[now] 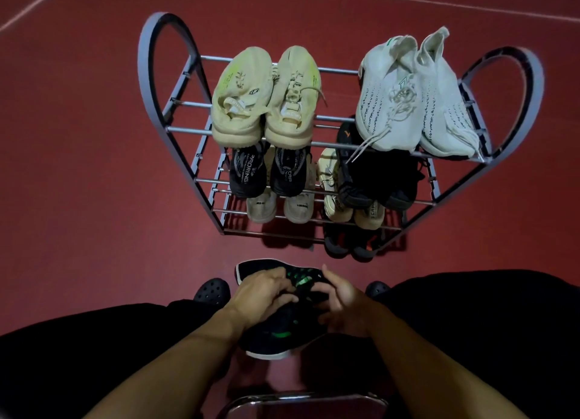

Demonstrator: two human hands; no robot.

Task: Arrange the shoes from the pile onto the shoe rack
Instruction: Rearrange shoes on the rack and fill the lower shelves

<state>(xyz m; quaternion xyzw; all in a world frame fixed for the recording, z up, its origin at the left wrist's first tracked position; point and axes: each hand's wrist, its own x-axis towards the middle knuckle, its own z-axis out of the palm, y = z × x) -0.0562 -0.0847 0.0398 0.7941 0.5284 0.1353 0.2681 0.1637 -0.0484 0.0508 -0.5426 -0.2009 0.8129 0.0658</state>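
Black knit sneaker with green laces and white sole [276, 334] sat low between knees, in front of grey metal tiered shoe rack [188, 130]. Left hand [263, 293] and right hand [340, 305] gripped it, fingers curled at laces. Cream sneaker pair [266, 95] and white knit sneaker pair [417, 95] stood on top tier.

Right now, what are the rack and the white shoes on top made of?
The shoe rack looks like metal: thin shiny bars that catch the light, with matte grey arched ends, maybe plastic. The white shoes look like soft knitted fabric, with a dotted weave and cloth laces.
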